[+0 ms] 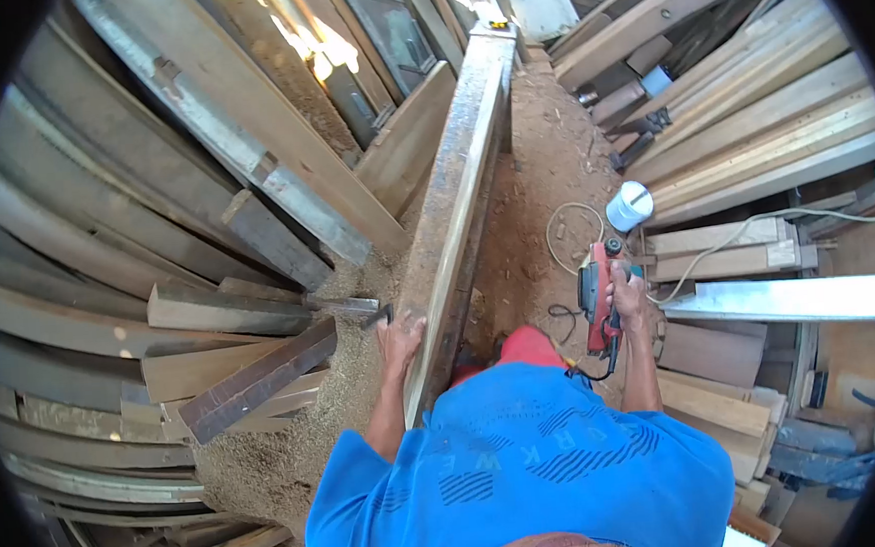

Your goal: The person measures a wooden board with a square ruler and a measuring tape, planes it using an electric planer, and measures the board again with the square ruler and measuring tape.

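My right hand (627,295) is closed round the handle of a red electric hand planer (596,309), held in the air to the right of the beam. Its black cord hangs below the tool. My left hand (402,342) grips the near left edge of a long wooden beam (459,162), thumb on top. The beam runs away from my body on a raised support, its upper face patchy brown and grey with a paler strip along the right edge. A small yellow and black item (498,25) lies at its far end; its kind is too small to tell.
Sawdust and shavings (270,484) pile up on the left floor. Stacked boards (73,216) fill the left side, and more planks (760,133) lie on the right. A white bucket (629,207) stands near a pale looped cord (555,234) on the dirt floor.
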{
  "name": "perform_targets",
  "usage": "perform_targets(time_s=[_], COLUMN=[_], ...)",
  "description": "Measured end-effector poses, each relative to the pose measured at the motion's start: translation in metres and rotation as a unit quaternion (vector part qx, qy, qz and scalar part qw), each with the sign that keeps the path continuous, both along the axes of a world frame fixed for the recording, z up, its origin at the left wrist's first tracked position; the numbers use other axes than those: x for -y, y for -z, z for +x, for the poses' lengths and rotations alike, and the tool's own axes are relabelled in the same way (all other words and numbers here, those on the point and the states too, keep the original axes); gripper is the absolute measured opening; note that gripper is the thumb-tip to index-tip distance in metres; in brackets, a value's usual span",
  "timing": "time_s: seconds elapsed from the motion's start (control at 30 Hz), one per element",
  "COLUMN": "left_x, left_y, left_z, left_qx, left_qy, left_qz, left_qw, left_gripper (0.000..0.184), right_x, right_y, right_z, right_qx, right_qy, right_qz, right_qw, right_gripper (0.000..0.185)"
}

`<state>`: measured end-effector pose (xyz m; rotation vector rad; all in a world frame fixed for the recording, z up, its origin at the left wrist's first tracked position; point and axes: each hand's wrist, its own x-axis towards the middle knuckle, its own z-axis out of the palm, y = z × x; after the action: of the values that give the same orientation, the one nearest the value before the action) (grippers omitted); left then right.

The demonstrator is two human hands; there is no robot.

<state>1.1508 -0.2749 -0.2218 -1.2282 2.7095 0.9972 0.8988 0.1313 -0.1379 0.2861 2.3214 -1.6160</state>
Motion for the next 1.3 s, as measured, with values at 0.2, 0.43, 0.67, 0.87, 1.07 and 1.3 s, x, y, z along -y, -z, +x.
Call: perform_targets(time_s=[0.2, 0.43, 0.67, 0.87, 1.07, 1.3], left_x=[0.02, 0.031, 0.027, 0.03, 0.047, 0.068], left_y=[-0.016, 0.009, 0.009, 0.003, 0.009, 0.0], left_z=[-0.101, -0.242, -0.346, -0.403, -0.463, -0.566], left_qx=[0.023, -0.023, 0.004, 0.037, 0.02, 0.022], left_qy=[0.036, 0.038, 0.005, -0.017, -0.059, -0.043], left_qz=[-0.017, -0.044, -0.068, -0.069, -0.029, 0.004], left_qw=[0.999, 0.998, 0.998, 0.997, 0.998, 0.999], left_gripper=[0.068, 0.068, 0.084, 0.111, 0.123, 0.125], right_x=[-0.039, -0.053, -0.042, -0.002, 0.047, 0.093], right_y=[0.017, 0.039, 0.007, 0.005, 0.001, -0.006], right_z=[-0.017, -0.11, -0.241, -0.35, -0.446, -0.546], right_qx=[0.013, 0.063, 0.067, 0.025, 0.034, 0.038], right_qy=[0.107, 0.092, -0.065, -0.116, -0.132, -0.179], right_qz=[-0.016, 0.036, 0.039, 0.023, 0.039, 0.082], right_qw=[0.994, 0.993, 0.995, 0.993, 0.99, 0.98], right_gripper=[0.045, 0.047, 0.039, 0.041, 0.044, 0.046])
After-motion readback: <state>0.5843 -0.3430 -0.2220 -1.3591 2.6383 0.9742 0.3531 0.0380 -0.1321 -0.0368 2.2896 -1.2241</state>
